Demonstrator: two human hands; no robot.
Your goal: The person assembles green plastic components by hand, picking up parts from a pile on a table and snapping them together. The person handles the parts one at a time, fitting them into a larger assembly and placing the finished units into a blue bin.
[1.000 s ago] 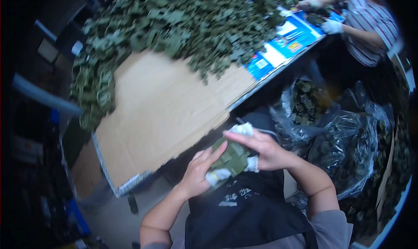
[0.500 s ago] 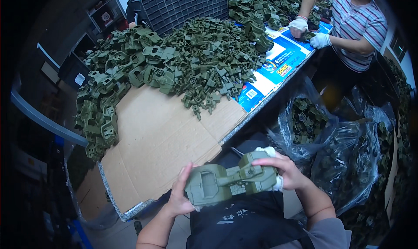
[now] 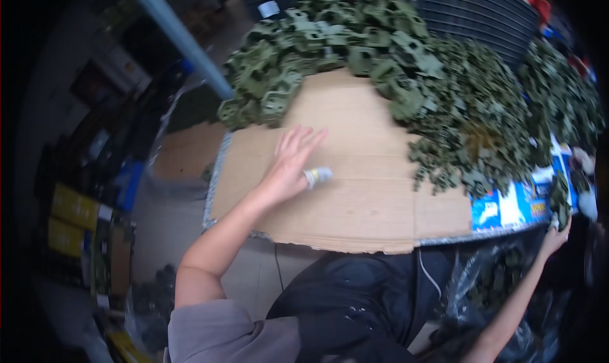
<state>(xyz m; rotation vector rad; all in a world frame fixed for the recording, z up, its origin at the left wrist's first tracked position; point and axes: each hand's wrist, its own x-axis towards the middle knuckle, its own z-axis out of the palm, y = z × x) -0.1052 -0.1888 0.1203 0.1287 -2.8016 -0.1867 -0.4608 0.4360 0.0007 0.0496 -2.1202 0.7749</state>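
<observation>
My left hand [image 3: 293,163] reaches over the cardboard sheet [image 3: 361,204] with its fingers stretched out and nothing in them. Its thumb wears a whitish covering. Far to the right, my right hand [image 3: 556,239] grips the green plastic toy vehicle [image 3: 561,201] beside the table's right end. That toy is blurred and seen edge-on, and my right fingers are partly hidden. Beyond my left hand lies a heap of larger green vehicle shells [image 3: 273,99]. A pile of small green plastic parts [image 3: 476,122] spreads over the table further right.
A black plastic crate [image 3: 479,14] stands among the piles at the back. Blue printed card [image 3: 507,207] covers the table's right part. Below it is a clear plastic bag [image 3: 469,280] with green parts. A grey metal post [image 3: 181,39] rises past the table's left side.
The view has swung left. My left hand has let go of the toy vehicle and moved out over the cardboard. My right hand has carried the toy to the far right.
</observation>
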